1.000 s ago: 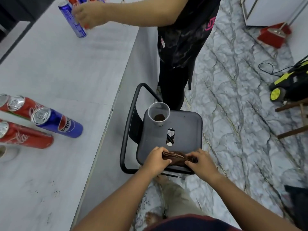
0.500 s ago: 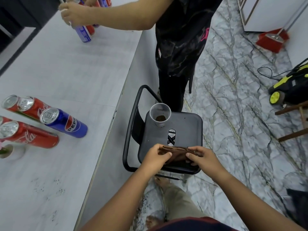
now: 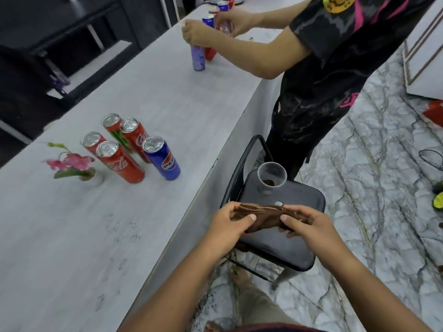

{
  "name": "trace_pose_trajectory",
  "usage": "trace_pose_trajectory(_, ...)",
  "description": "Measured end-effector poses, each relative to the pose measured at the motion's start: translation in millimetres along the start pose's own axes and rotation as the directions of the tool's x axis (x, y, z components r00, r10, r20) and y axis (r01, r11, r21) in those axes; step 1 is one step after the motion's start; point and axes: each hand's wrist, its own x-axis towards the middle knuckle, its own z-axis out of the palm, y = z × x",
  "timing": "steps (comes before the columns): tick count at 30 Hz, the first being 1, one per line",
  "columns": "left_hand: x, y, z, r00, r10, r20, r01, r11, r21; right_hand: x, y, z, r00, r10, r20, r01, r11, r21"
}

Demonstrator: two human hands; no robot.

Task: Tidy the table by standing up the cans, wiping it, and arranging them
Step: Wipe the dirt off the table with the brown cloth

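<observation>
Cans stand in a cluster on the grey desk towards its right edge: a blue Pepsi can nearest that edge, a red Coca-Cola can just left of it, and three more red cans packed close behind. All five are upright. A small pot of pink flowers sits just left of the cluster. Dark specks dot the desk surface nearer the wearer.

Beside the desk's right edge stands a black stool on the marble floor. A clear plastic cup with a brown residue at its bottom stands on the far part of the seat. Above the seat's near half, the wearer holds a folded brown cloth with both hands. The left hand has its grip clenched on the cloth's left end, thumb on top. The right hand pinches the right end, thumb on top and fingers beneath.

At the desk's far end a second person in a dark printed shirt reaches across, both hands at a further group of upright cans; one hand grips the top of a blue can, with a red can touching it behind.
</observation>
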Motion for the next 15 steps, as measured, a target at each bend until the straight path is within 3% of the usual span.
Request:
trace_pose_trajectory(7, -50, 2, -71, 0.980, -0.037, -0.193, 0.006, 0.987, -0.158, 12, -39, 74, 0.965, -0.068, 0.253, 0.088, 0.994, -0.067)
trace_pose_trajectory(15, -128, -33, -156, 0.874, -0.116, -0.472, -0.036, 0.953, -0.301, 17, -58, 196, 0.836, -0.032, 0.548, 0.139, 0.978, -0.154)
